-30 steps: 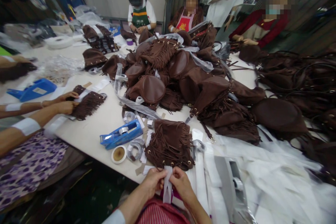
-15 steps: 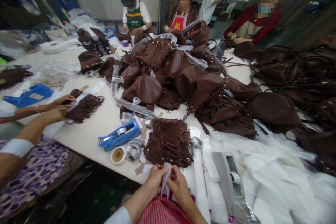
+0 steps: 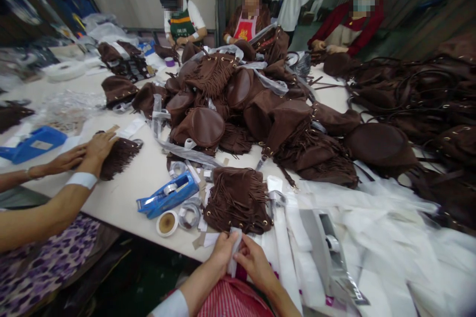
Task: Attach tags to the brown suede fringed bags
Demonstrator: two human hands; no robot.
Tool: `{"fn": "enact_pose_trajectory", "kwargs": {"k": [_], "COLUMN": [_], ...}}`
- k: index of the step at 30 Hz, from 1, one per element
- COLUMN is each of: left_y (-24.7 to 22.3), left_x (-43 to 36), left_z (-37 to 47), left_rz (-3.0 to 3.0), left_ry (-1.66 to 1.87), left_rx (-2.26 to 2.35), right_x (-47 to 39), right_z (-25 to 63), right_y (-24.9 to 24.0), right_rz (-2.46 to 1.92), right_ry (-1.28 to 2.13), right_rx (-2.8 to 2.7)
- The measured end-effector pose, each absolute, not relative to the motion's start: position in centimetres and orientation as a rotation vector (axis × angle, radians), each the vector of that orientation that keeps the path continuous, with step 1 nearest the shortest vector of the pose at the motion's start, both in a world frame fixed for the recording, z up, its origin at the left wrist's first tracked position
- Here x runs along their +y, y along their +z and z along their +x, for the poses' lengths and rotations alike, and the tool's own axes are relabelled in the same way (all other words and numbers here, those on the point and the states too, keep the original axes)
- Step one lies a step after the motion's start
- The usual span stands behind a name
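Observation:
Between my hands at the table's front edge is a narrow translucent white strip (image 3: 235,245). My left hand (image 3: 222,251) is closed around it. My right hand (image 3: 253,258) pinches at the strip's right side with bent fingers. Just beyond my hands lies a brown fringed bag (image 3: 238,200) with gold eyelets along its near edge. The strip's upper end reaches this edge; whether it is joined to the bag I cannot tell.
A blue tape dispenser (image 3: 169,193) and tape rolls (image 3: 167,223) lie left of the bag. At right are a grey dispenser (image 3: 327,252) and white sheets (image 3: 394,242). Brown bags (image 3: 204,126) heap beyond. A co-worker's hands (image 3: 97,151) press another fringed bag at left.
My hands stay at the strip, which now looks more gathered in my left hand. The co-worker's near hand has moved up onto their bag. The whole view has shifted slightly.

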State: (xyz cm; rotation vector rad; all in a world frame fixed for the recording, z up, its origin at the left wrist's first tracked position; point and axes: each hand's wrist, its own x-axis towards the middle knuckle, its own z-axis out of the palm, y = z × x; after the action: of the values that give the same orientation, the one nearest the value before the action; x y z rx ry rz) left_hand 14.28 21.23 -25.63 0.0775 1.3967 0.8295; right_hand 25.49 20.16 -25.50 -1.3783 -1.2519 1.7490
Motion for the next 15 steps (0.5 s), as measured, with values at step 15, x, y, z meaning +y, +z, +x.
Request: {"fn": "enact_pose_trajectory", "kwargs": {"k": [15], "left_y": [-25.7], "left_x": [20.8], "left_z": [12.6], "left_rz": [0.361], "left_ry": [0.558], "left_rx": [1.471], "right_x": [20.6], "right_z": [23.2], "right_y": [-27.3], "right_rz": [-1.507], "right_ry": [1.803], "right_rx": [-0.895]}}
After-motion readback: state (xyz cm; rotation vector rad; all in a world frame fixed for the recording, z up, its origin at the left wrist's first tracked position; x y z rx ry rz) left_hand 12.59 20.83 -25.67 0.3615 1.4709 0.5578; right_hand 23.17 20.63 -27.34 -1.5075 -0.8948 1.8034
